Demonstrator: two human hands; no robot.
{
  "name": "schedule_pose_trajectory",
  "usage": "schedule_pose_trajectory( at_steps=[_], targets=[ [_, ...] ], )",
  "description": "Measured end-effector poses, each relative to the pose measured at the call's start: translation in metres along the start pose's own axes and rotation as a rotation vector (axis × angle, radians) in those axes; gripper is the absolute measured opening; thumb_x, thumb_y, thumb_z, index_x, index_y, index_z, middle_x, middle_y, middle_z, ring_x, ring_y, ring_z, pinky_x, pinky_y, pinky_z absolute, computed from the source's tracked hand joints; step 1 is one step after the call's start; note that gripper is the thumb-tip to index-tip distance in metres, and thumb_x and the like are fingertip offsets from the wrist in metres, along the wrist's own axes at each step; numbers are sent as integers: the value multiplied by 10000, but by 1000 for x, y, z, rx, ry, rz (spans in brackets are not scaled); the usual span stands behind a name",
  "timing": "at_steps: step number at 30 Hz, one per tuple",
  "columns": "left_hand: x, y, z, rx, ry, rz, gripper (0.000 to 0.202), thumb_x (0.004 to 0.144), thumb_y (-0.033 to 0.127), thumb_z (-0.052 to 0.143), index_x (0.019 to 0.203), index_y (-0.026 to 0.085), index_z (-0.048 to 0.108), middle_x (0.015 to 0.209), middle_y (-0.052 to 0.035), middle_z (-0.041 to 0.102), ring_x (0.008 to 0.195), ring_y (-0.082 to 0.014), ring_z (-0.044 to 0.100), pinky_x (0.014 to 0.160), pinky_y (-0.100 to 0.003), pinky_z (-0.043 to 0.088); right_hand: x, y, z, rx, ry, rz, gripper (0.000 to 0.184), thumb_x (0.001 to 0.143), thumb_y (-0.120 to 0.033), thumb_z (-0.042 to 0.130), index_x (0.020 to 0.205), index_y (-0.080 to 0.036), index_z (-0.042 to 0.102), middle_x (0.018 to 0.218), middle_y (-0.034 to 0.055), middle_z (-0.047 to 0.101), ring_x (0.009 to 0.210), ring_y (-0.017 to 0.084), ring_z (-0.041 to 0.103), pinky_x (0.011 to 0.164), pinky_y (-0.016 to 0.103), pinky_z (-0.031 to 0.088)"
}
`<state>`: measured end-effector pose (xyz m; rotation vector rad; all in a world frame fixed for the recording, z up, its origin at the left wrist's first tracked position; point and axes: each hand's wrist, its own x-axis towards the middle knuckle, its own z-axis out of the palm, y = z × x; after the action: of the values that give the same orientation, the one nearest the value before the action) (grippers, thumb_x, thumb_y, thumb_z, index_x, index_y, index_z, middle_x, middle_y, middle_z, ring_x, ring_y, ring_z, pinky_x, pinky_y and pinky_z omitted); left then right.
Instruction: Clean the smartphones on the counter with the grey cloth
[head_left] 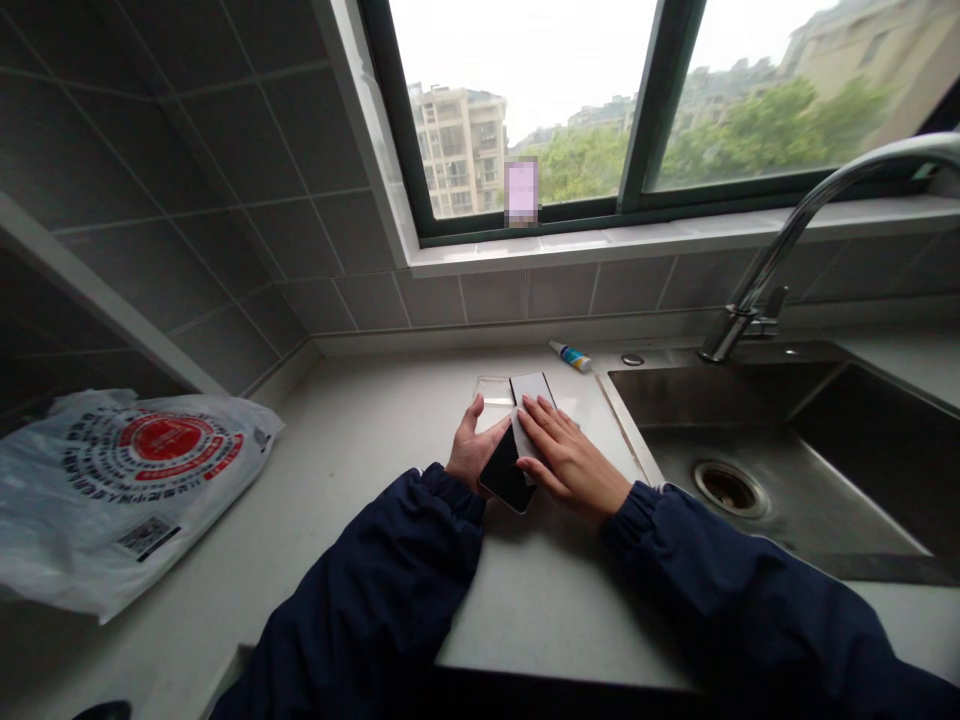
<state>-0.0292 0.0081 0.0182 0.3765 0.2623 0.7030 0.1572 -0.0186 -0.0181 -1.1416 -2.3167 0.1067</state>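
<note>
Over the counter, my left hand (472, 447) grips a black-screened smartphone (504, 478), its thumb up along the side. My right hand (566, 455) lies over the phone and presses a grey zigzag-edged cloth (520, 432) onto the screen. The fingers of this hand are stretched close together, with the thumb at the cloth's lower edge. Part of the phone is hidden under cloth and fingers. Just beyond my hands, a clear phone case (491, 390) lies on the counter, beside a flat light-grey piece with dark edges (531, 384) that I cannot make out.
A small glue-like tube (572, 356) lies near the back of the white counter (360, 430). On the right is a steel sink (679, 450) with a chrome faucet (772, 255). A printed plastic bag (142, 480) rests at the left. A window (525, 100) rises behind.
</note>
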Motion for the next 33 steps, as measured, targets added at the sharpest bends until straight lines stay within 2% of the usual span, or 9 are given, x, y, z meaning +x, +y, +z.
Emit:
schedule_pose_trajectory(
  at_steps=[3,10,16,19,24,29,33],
  targets=[
    [1,-1,0,-3,-2,4,884,990,708,269,1631,104,351,1438,-206,628,1387,-378,568,1212,-508,339,0,1,1,-5,8,16,728,1088,-509,435,1701,-188,208,1744,188,223,1624,352,183,1268,627,297],
    [2,-2,-7,19,-16,12,889,995,720,262,1610,90,387,1420,-218,635,1387,-380,565,1213,-516,340,0,3,4,-17,-7,25,747,1082,-538,427,1666,-90,299,1727,235,238,1622,372,186,1274,619,290],
    [1,1,-7,-8,22,1,913,981,739,247,1607,90,385,1402,-220,645,1367,-386,579,1212,-525,334,-1,0,4,34,-52,-49,784,1060,-572,472,1689,-157,254,1732,198,245,1624,375,177,1270,644,284],
    [-1,3,-7,-19,41,-5,939,973,760,206,1594,83,402,1386,-226,654,1342,-393,598,1203,-531,341,-1,-3,1,58,-90,-92,806,1052,-588,485,1686,-143,262,1732,200,237,1622,385,169,1280,633,267],
    [-2,4,-8,-27,11,-1,957,958,792,218,1557,89,466,1338,-218,685,1290,-399,630,1176,-534,374,-1,-13,-3,109,-148,-154,821,1044,-585,516,1693,-165,240,1738,187,218,1625,377,154,1285,622,256],
    [-1,3,-5,-13,113,82,995,940,825,221,1486,57,541,1242,-243,721,1204,-410,675,1130,-549,432,-1,-25,-7,178,-203,-233,843,1025,-602,554,1687,-169,262,1732,186,243,1627,366,143,1294,611,234],
    [-1,5,-10,21,169,91,1043,923,856,222,1495,38,525,1235,-264,721,1166,-400,696,1107,-545,454,-1,-32,-11,204,-248,-267,853,1011,-631,561,1665,-138,324,1724,198,262,1625,367,155,1303,597,215]
  ],
)
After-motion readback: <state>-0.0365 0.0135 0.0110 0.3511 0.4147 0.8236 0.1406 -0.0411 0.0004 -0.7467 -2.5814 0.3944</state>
